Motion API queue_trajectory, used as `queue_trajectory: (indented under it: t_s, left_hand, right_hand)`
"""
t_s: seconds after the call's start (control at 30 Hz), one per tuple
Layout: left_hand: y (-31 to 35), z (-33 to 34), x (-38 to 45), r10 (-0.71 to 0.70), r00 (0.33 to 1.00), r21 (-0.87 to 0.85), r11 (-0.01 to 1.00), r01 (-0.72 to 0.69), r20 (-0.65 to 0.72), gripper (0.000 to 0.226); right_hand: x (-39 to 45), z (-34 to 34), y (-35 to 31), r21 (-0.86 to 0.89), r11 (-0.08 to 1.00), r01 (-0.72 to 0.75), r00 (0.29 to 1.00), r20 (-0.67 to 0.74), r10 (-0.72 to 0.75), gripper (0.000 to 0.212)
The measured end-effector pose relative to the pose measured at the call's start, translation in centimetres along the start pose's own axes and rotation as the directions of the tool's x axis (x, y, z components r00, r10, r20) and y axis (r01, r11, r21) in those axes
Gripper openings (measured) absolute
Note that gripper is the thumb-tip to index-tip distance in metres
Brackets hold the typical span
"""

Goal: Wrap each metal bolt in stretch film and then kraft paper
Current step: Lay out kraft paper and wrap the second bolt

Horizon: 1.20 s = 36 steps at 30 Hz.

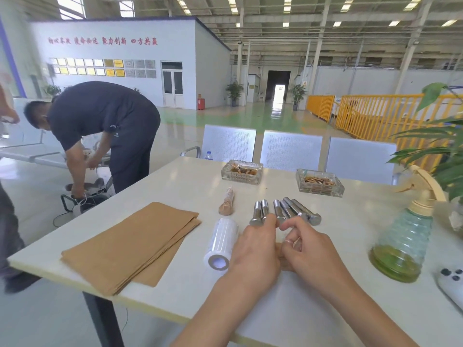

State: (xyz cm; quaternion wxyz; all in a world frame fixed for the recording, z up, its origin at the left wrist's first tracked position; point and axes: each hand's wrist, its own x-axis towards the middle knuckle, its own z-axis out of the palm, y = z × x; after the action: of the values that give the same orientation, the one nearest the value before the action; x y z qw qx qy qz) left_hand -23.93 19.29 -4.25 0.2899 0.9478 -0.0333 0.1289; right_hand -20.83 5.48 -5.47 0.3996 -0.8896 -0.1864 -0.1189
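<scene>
Several bare metal bolts [288, 210] lie side by side at the middle of the white table [180, 186]. Left of them lies one wrapped bolt [226, 204], brown under shiny film. A stretch film roll [221, 242] lies beside a stack of kraft paper sheets [132, 244]. My left hand [255, 251] and my right hand [310, 249] meet just in front of the bolt heads, with fingers curled. A strip of a kraft paper piece [278, 246] shows between them; what it holds is hidden.
Two glass ashtrays [241, 171] [319, 182] stand at the table's far side. At the right are a green spray bottle [403, 241], a white remote [451, 284] and a plant [441, 146]. Metal chairs [290, 149] stand behind the table. On the left a person [105, 126] bends over.
</scene>
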Motion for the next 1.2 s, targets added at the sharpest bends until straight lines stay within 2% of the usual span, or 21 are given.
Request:
queue_trajectory:
  t_s: [0.2, 0.5, 0.67, 0.77, 0.9, 1.03, 1.13, 1.2]
  left_hand:
    - [-0.5, -0.3, 1.0, 0.012, 0.999, 0.007, 1.000, -0.013, 0.031, 0.034]
    - [-0.7, -1.1, 2.2, 0.049, 0.990, 0.042, 0.998, -0.055, 0.133, 0.018]
    - [-1.0, -0.9, 2.8, 0.001, 0.986, 0.085, 0.996, -0.016, 0.169, 0.022]
    - [-1.0, -1.1, 3.0, 0.007, 0.982, 0.082, 0.996, -0.023, 0.189, 0.011]
    - [-0.8, -1.6, 3.2, 0.000, 0.970, 0.077, 0.997, -0.020, 0.245, 0.018]
    - [-0.7, -1.6, 3.2, -0.008, 0.974, 0.102, 0.995, -0.016, 0.228, 0.021]
    - [-0.7, -1.5, 3.2, -0.023, 0.973, 0.056, 0.998, 0.010, 0.229, 0.032]
    - [-0.4, -1.4, 3.3, -0.032, 0.972, 0.066, 0.998, 0.017, 0.231, 0.036]
  right_hand:
    - [0.0, 1.1, 0.8, 0.001, 0.998, 0.055, 0.998, 0.017, -0.055, 0.038]
    - [-0.8, 1.4, 1.1, 0.097, 0.985, 0.140, 0.990, -0.041, -0.136, 0.029]
    - [-1.4, 1.2, 1.0, 0.118, 0.986, 0.121, 0.993, -0.005, -0.121, 0.026]
    - [-1.4, 0.7, 1.5, 0.150, 0.984, 0.094, 0.995, 0.015, -0.097, 0.033]
    - [-1.4, 0.5, 1.9, 0.083, 0.986, 0.141, 0.990, 0.005, -0.142, 0.049]
    - [-1.7, 1.1, 1.7, 0.054, 0.977, 0.207, 0.977, -0.052, -0.204, 0.056]
    - [-1.8, 1.5, 2.0, 0.055, 0.979, 0.196, 0.979, -0.074, -0.191, 0.049]
    - [-1.9, 1.9, 2.0, -0.006, 0.982, 0.191, 0.981, -0.045, -0.191, 0.039]
